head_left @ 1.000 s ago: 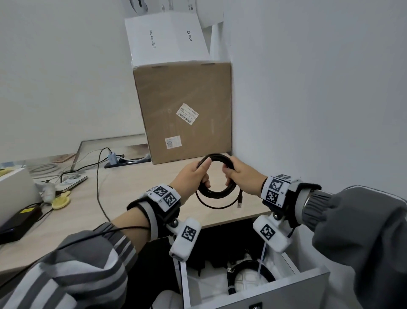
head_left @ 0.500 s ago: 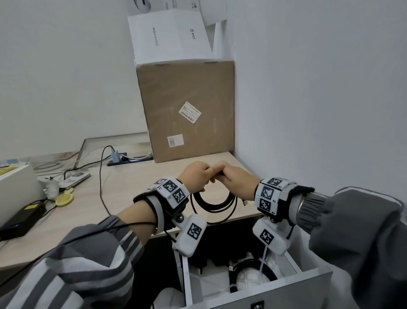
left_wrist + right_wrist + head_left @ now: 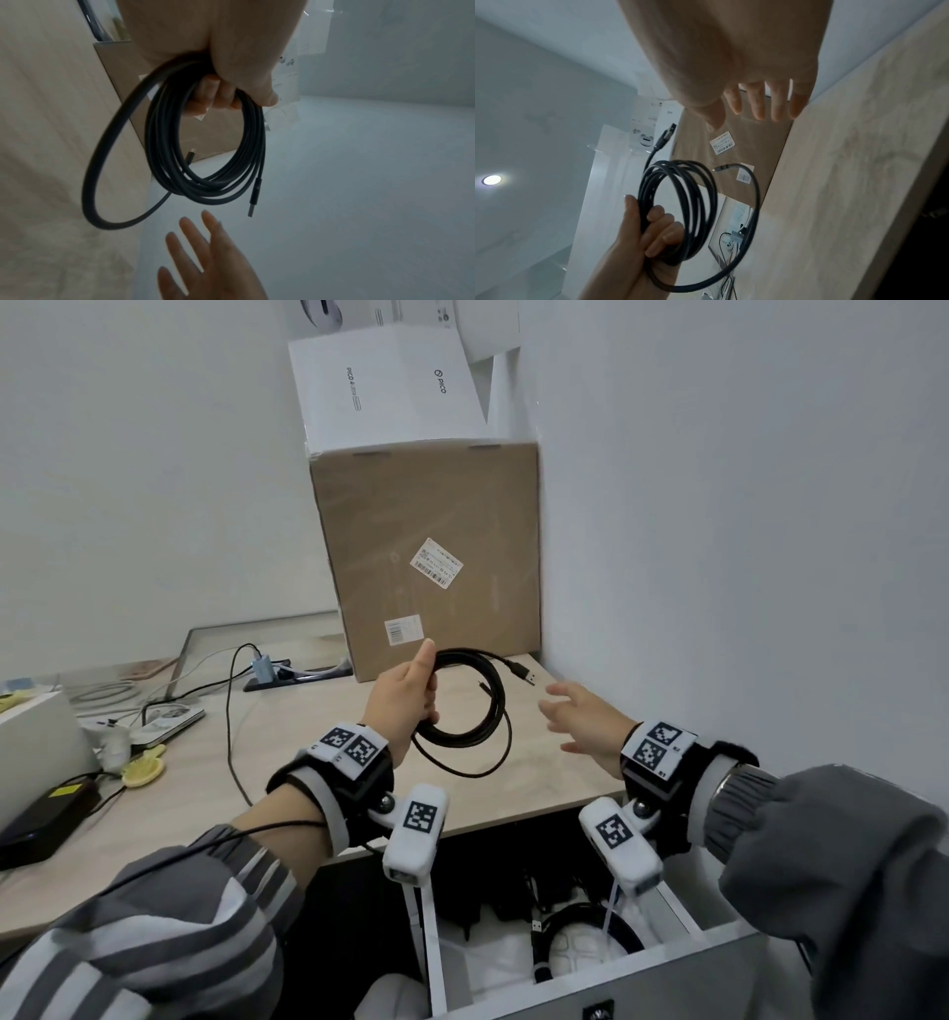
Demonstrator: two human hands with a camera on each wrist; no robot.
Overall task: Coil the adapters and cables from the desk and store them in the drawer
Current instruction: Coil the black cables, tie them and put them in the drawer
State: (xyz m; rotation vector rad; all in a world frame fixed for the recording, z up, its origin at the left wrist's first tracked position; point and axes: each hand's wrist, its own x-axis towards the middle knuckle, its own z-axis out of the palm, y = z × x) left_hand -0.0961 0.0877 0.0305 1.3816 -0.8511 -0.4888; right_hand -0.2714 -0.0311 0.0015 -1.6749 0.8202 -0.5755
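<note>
left hand point(image 3: 405, 706) fingers curl round the coiled cable point(image 3: 475, 706); right hand point(image 3: 585, 724) spread, apart

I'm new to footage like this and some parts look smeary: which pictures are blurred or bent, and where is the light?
Head view: wide lens bows the wall edges; the right hand is slightly motion-blurred, the black cable coil sharp. Left wrist view: dim and bluish, the cable's outer loop smeared. Right wrist view: the open fingers soft, a ceiling lamp glaring at left.
</note>
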